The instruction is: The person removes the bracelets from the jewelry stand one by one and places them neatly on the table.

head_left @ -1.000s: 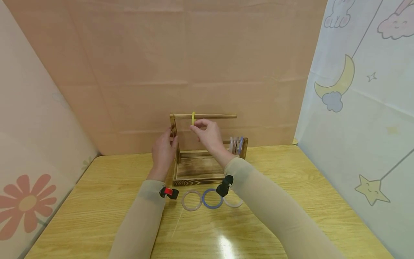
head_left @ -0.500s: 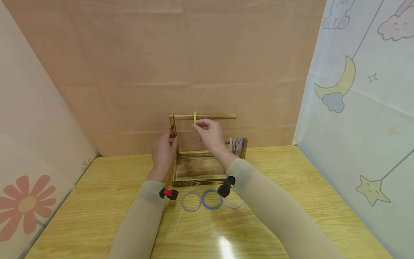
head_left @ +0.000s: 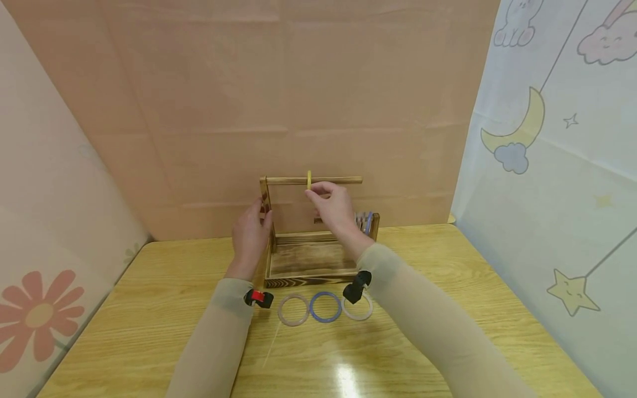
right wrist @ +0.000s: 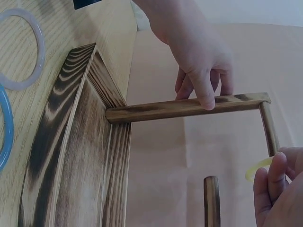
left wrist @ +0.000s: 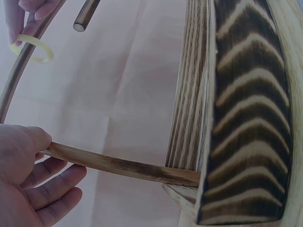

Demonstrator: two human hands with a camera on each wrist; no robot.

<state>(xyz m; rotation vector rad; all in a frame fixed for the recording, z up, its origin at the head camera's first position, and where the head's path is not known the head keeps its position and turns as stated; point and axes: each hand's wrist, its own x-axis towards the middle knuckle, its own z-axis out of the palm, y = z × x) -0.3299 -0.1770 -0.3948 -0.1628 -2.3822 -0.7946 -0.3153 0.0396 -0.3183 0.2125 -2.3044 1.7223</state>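
Observation:
A wooden ring rack (head_left: 311, 282) stands on the table, with a tray base and two rods at different heights. My left hand (head_left: 249, 235) holds the rack's tall left post (left wrist: 123, 168), thumb on one side and fingers on the other. Between thumb and fingers, my right hand (head_left: 334, 209) pinches a yellow ring (head_left: 309, 179). This ring encircles the upper rod (head_left: 286, 181) near its middle; the rod's right end is free. Several rings, including a blue ring (head_left: 369, 223), hang on the lower rod by the short right post, partly hidden behind my right hand.
In front of the rack, a pinkish ring (head_left: 293, 309), a blue ring (head_left: 325, 307) and a white ring (head_left: 357, 307) lie in a row on the wooden table (head_left: 174, 309). A pinkish-tan cloth backdrop (head_left: 318, 99) hangs behind. Patterned panels stand at both sides.
My right hand has slid the yellow ring to the right along the upper rod, from nearer the left post to about the middle. My left hand stays on the post.

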